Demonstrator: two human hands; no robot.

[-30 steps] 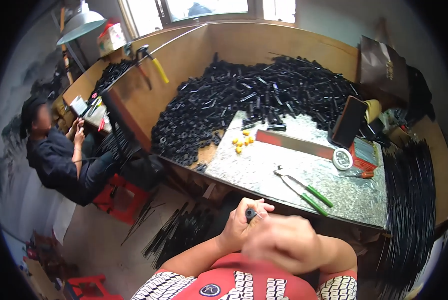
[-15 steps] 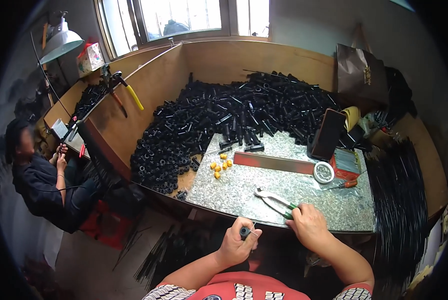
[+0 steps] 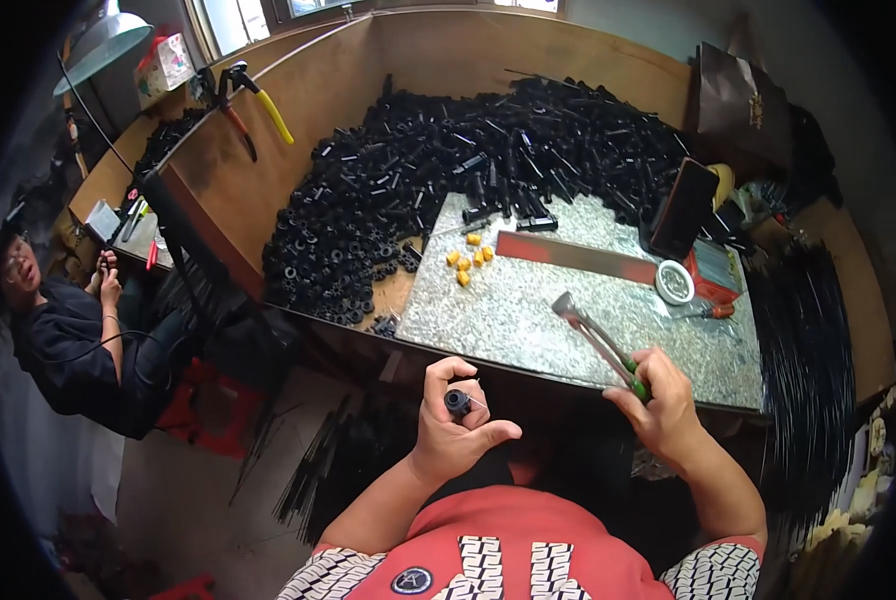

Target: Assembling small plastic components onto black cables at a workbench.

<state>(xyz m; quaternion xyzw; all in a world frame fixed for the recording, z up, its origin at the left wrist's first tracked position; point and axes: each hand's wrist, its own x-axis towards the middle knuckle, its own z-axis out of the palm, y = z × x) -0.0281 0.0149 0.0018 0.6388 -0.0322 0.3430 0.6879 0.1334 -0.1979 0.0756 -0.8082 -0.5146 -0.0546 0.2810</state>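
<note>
My left hand (image 3: 451, 430) curls its fingers around a black tubular part (image 3: 457, 402), its round hollow end facing up; the thumb points off to the right. A thin pale wire (image 3: 477, 398) shows beside the part. In my right hand (image 3: 660, 400) are pincers (image 3: 601, 341) with green handles and metal jaws, raised above the near edge of the speckled stone slab (image 3: 508, 315). Several small yellow pieces (image 3: 464, 264) lie on the slab's left side, near a long flat metal bar (image 3: 573, 257).
A large heap of black tubular parts (image 3: 448, 150) fills the wooden-walled bin behind the slab. To the right are a white round dish (image 3: 674, 283), a phone (image 3: 685, 207), an orange-handled screwdriver (image 3: 713, 312) and black rods (image 3: 803, 370). A co-worker (image 3: 78, 320) sits at left.
My right hand has picked the pincers up off the slab, closing around the handles. My left hand has moved up and left with the black part, its thumb swung outward. The view has tilted downward.
</note>
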